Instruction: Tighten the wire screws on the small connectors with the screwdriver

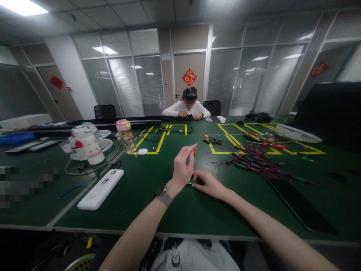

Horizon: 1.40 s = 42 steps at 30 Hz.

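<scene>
My left hand [183, 167] is raised a little above the green table [158, 210], its fingers pinched on a small orange-handled tool [193, 151] that points down. A watch [164, 195] sits on that wrist. My right hand [209, 184] lies on the table just to the right, fingers closed on a small dark part with a green edge [194, 181]. The two hands almost touch over that part.
A tangle of red and blue wires [254, 160] lies to the right, with a dark tablet [299, 205] nearer. A white power bank [100, 189], a white bottle [87, 145] and a pink-capped bottle [126, 136] stand left. Another person [187, 107] sits across the table.
</scene>
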### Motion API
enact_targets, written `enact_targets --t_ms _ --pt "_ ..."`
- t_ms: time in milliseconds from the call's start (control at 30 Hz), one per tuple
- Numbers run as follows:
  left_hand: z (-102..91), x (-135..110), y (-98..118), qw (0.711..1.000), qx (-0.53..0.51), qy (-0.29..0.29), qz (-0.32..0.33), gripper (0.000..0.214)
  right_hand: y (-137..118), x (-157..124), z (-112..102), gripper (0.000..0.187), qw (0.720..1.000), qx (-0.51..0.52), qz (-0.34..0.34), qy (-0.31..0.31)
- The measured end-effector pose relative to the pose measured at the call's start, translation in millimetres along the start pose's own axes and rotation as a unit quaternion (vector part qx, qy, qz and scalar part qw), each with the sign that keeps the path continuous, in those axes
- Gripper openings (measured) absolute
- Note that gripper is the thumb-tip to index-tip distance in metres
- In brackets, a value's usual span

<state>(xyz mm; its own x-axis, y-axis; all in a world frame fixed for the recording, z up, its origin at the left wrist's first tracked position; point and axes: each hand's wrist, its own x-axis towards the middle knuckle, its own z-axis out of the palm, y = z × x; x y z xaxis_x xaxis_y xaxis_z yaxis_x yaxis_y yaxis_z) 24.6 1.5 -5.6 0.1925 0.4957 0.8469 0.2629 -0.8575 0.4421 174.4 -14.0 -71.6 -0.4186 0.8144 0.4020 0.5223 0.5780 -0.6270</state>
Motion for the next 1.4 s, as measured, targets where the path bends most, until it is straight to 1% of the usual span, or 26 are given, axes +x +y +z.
enact_targets --t_ms 167,233,300,400,467,567,800,867,1000,1100,1267,1400 --pt "2.2 0.6 -1.7 0.998 0.029 0.042 0.023 0.020 0.2 0.1 0.1 0.008 1.000 -0.009 0.003 0.000" --pt "1.8 0.2 -1.5 0.998 0.041 0.050 0.023 0.017 0.1 0.0 0.0 0.008 1.000 -0.010 0.004 0.003" --pt "0.5 -0.6 -0.8 0.998 0.042 0.043 0.016 0.017 -0.1 0.0 -0.1 0.008 1.000 -0.009 0.004 0.003" --pt "-1.4 -1.4 -0.2 1.000 0.020 0.020 0.006 0.028 -0.2 0.1 -0.1 0.009 1.000 0.000 0.001 0.002" --pt "-1.4 -1.3 -0.4 1.000 0.003 0.012 0.004 0.031 0.1 0.2 -0.1 0.009 1.000 0.006 0.000 0.001" --pt "0.6 -0.4 -1.6 1.000 0.001 0.019 0.003 0.028 0.4 0.0 -0.4 0.008 1.000 0.001 0.001 -0.001" --pt "1.8 0.2 -1.4 0.997 0.052 0.053 0.021 0.016 1.9 -0.7 0.3 0.008 1.000 -0.008 -0.001 0.003" --pt "0.3 -0.1 -0.5 0.998 0.045 0.044 0.016 0.018 3.2 -0.7 0.9 0.008 1.000 -0.005 -0.004 0.003" --pt "-0.7 -0.2 0.1 1.000 0.011 0.010 0.008 0.031 3.1 -0.5 0.5 0.007 1.000 -0.005 -0.008 0.002" --pt "0.9 0.1 -1.2 1.000 0.009 0.016 0.016 0.028 -0.8 -0.1 -1.4 0.007 1.000 -0.015 -0.005 -0.003" --pt "2.2 -0.1 -1.4 0.998 0.049 0.041 0.026 0.020 -3.4 0.3 -2.9 0.007 1.000 -0.023 -0.010 -0.007" --pt "0.1 -0.8 0.6 0.999 0.035 0.023 0.021 0.025 1.0 0.3 -1.9 0.007 0.999 -0.020 -0.026 -0.009"
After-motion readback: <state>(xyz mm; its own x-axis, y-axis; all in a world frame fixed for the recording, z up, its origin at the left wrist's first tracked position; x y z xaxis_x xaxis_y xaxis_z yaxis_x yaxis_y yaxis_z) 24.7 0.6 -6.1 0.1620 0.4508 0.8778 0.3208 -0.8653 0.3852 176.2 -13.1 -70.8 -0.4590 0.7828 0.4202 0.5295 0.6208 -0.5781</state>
